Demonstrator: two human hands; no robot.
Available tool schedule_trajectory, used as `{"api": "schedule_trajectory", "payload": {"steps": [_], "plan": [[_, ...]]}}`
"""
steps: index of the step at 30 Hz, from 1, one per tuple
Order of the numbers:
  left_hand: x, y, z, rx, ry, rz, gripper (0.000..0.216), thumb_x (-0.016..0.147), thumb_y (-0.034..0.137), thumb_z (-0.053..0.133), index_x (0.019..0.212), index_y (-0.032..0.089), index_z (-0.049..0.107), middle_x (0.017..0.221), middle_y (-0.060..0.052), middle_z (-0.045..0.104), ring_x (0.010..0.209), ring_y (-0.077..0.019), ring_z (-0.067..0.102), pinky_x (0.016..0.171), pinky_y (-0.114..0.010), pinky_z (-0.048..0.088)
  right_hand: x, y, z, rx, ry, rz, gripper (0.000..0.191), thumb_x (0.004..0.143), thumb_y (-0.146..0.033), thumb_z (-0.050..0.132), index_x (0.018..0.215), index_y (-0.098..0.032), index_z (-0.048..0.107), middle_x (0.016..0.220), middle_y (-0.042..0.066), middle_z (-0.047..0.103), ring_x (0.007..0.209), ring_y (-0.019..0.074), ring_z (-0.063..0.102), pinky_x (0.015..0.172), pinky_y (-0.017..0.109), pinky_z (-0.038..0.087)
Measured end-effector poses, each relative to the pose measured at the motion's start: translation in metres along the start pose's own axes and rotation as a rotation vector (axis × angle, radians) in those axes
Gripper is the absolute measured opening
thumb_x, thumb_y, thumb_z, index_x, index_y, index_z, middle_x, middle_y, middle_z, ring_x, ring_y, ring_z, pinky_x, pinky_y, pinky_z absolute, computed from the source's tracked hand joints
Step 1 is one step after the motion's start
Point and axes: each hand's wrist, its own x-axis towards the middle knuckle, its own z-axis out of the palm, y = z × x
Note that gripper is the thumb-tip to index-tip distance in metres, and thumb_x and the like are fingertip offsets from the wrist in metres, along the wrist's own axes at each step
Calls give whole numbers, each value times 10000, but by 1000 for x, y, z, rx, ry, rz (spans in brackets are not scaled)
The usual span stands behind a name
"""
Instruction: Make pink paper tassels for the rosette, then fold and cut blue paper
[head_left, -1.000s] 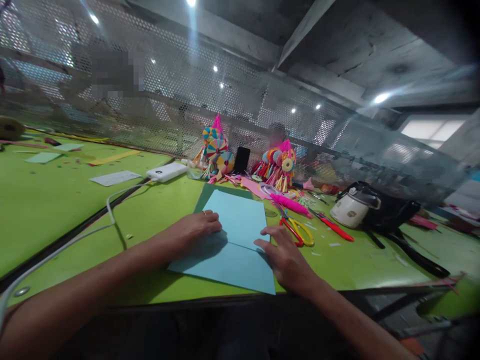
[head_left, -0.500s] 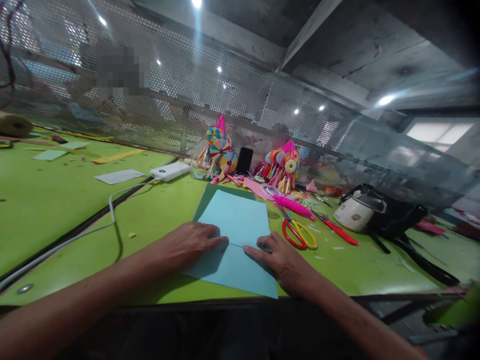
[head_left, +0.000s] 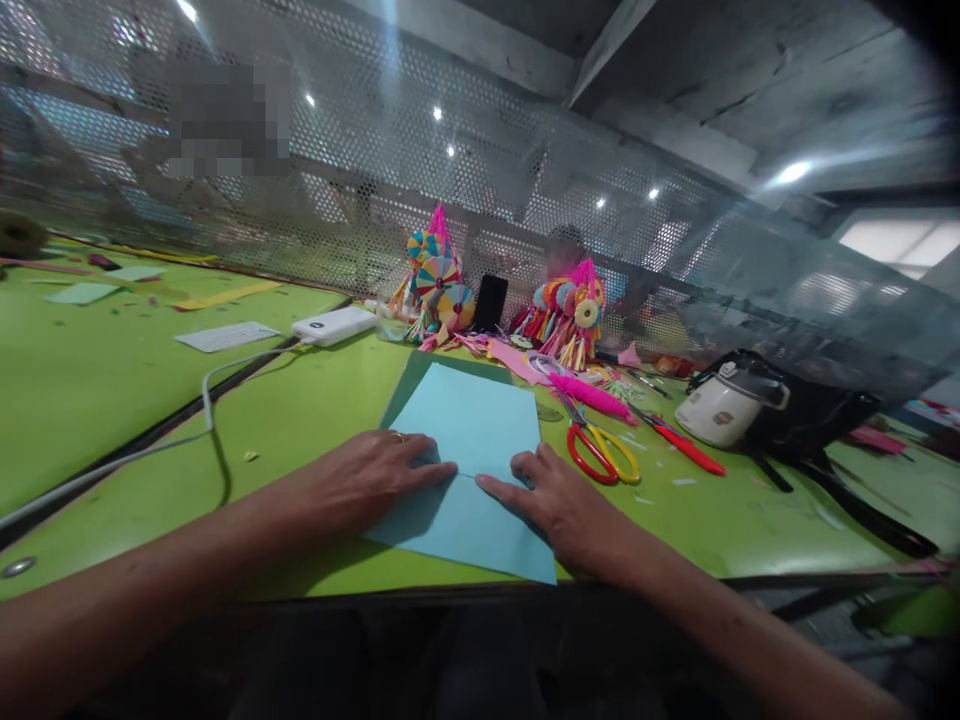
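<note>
A light blue sheet of paper lies near the table's front edge, over a dark green sheet. Across its middle runs a short dark line between my thumb tips; I cannot tell if it is a crease, an edge or a gap. My left hand rests on the left side of the blue paper, fingers outstretched and thumb pointing inward. On the right side, my right hand presses with its thumb extended, its other fingers partly bent and apart. Neither hand is closed around anything.
Scissors with red and yellow handles lie right of the paper, near a red-handled tool and pink thread. Behind are colourful paper ornaments and a phone. A cabled white power bank lies left, a pot right.
The view has shifted slightly, so the scene sits a little higher. My right thumb has come slightly closer to my left thumb, narrowing the line between them. The paper stays in place.
</note>
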Motion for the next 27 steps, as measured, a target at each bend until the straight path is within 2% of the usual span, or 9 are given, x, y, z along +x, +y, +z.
{"api": "schedule_trajectory", "payload": {"steps": [5, 11, 18, 22, 27], "plan": [[-4, 0, 3, -31, 37, -17, 595, 810, 79, 508, 1346, 321, 414, 1168, -104, 554, 917, -205, 601, 827, -319, 449, 3, -2, -3, -1, -9, -1, 588, 887, -68, 408, 1421, -301, 326, 1032, 116, 506, 890, 239, 413, 800, 408, 420], [-8, 1, 2, -50, 37, -59, 601, 771, 85, 549, 1320, 313, 464, 1263, -106, 531, 1033, -239, 574, 886, -344, 443, -7, 3, 1, 71, -7, 8, 594, 867, -41, 421, 1399, -297, 362, 1138, 120, 497, 960, 232, 428, 855, 425, 428], [-8, -7, 2, -100, -4, -30, 521, 800, 54, 427, 1295, 199, 506, 1313, -137, 523, 1112, -250, 551, 928, -373, 444, -30, 7, 7, 231, 7, 26, 668, 767, 48, 436, 1384, -202, 380, 1324, 150, 439, 1164, 244, 402, 978, 467, 394], [-18, -20, 8, -205, 39, -34, 481, 832, 62, 358, 1278, 155, 511, 1358, -114, 494, 1189, -204, 507, 1004, -334, 404, -39, 8, 9, 349, 61, 25, 608, 799, 49, 383, 1365, -173, 388, 1343, 154, 449, 1243, 227, 384, 1028, 465, 374], [-30, -29, 14, -181, 111, -50, 510, 780, 33, 368, 1251, 140, 530, 1359, -122, 489, 1225, -214, 477, 1027, -339, 391, -47, 9, 13, 407, 133, 19, 552, 846, 24, 346, 1355, -187, 392, 1342, 152, 456, 1272, 217, 379, 1041, 463, 372]]}}
